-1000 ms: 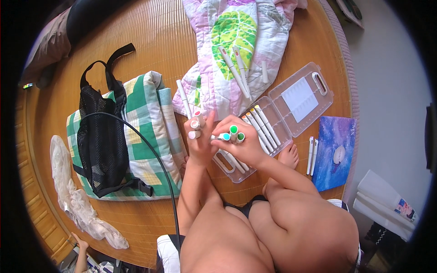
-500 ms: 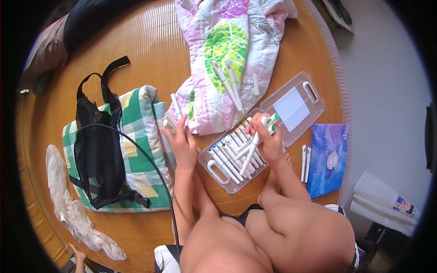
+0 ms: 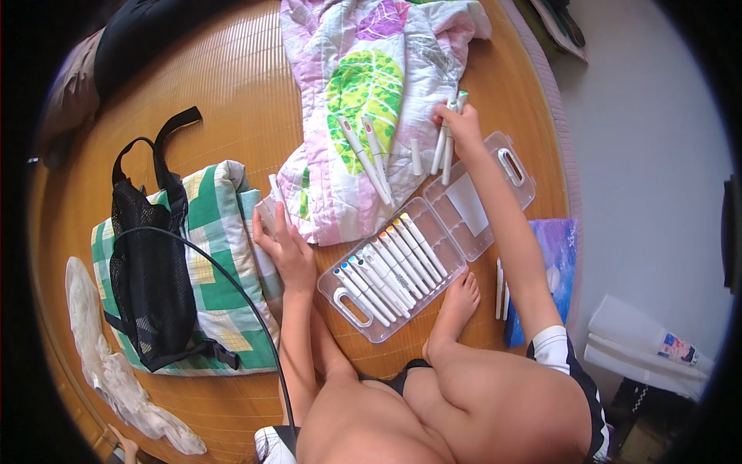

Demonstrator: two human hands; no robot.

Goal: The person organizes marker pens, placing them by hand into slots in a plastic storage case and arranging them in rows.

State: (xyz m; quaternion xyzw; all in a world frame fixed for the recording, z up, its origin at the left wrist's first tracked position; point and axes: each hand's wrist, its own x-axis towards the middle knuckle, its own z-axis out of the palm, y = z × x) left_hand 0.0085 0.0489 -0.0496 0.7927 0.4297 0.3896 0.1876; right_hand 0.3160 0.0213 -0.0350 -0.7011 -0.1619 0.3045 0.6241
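My right hand (image 3: 461,127) is closed around several white markers (image 3: 446,147), one with a green end, held upright at the quilt's edge near the case lid. My left hand (image 3: 287,251) rests by the quilt's lower left corner, its fingers curled at a white marker (image 3: 277,197); how much they hold is partly hidden. Between my hands lies an open clear plastic case (image 3: 371,329), where white markers (image 3: 394,259) with coloured ends stand in a slanted row. Its hinged lid (image 3: 495,182) lies folded back, holding a white paper sheet (image 3: 468,203).
A leaf-patterned quilt (image 3: 309,85) bears two long markers (image 3: 363,161) and a short white piece (image 3: 416,157). A black mesh bag (image 3: 158,286) with a cable lies on a green checked cushion (image 3: 216,282). Right are a blue-purple book (image 3: 553,263), two markers (image 3: 502,290) and my foot (image 3: 457,300).
My right hand has carried its markers up and away from above the case to the quilt's edge. The row in the case is now uncovered. My left hand stays by the quilt. The view has shifted slightly.
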